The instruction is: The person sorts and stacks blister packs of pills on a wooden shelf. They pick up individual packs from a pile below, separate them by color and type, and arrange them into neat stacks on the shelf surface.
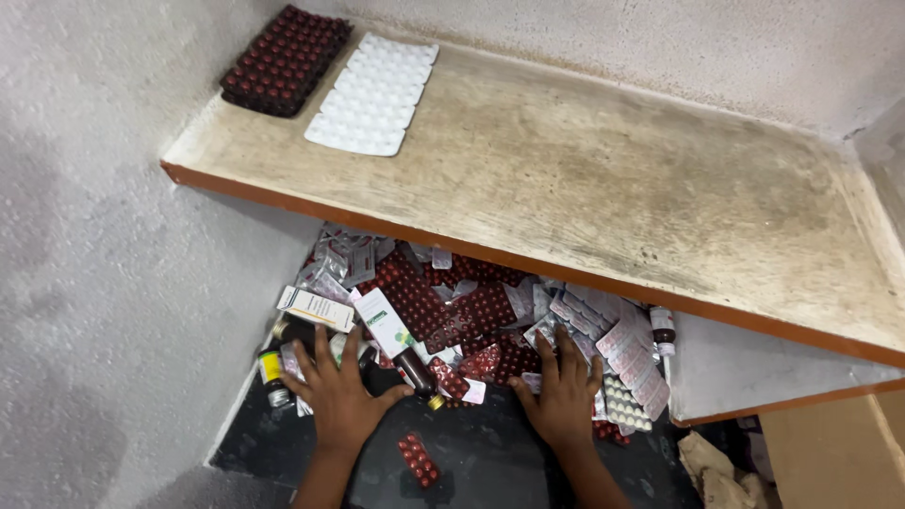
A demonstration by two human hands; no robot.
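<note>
A heap of red and silver pill strips [452, 311] lies on a dark floor under a shelf, mixed with small white cartons [314, 308] and brown bottles [417, 372]. My left hand [337, 394] rests flat, fingers spread, on the left side of the heap beside a brown bottle. Over on the right side my right hand [564, 388] presses palm-down on silver strips. Neither hand grips anything. A single red strip [418, 460] lies apart between my forearms.
A worn beige shelf [603, 179] with an orange edge spans above the heap. At its far left corner sit a dark red strip stack [286, 59] and a white strip stack [374, 94]. Rough grey walls close the left and back. Crumpled paper [712, 467] lies at lower right.
</note>
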